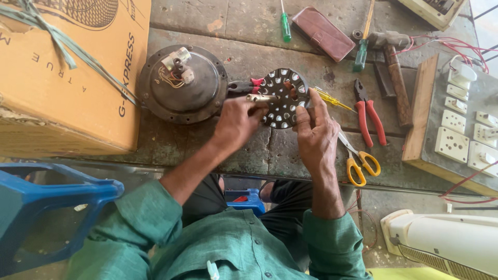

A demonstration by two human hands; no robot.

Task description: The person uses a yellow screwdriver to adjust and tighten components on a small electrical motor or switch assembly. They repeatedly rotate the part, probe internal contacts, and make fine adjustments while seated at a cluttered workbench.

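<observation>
Stator (282, 98): dark round core with pale slots, held over the workbench (290, 150) just right of the fan housing (181, 84); tilted toward the camera; both hands on it. Left hand (237, 122) closed on its left edge, thumb and fingers pinching a short metal shaft (259, 97) that lies across the rim. Right hand (317, 132) closed on the right edge, fingers curled over the rim. Housing: round, dark, flat on the bench, wires and a pale part on top; cardboard box (67, 72) to its left. Right of the hands: yellow scissors (360, 161), red pliers (369, 116), yellow screwdriver (332, 99), hammer (394, 72). Further back: green screwdriver (285, 23), brown pouch (322, 32). Far right: switchboard (456, 124) with red wires. Blue stool (46, 207) at lower left.
</observation>
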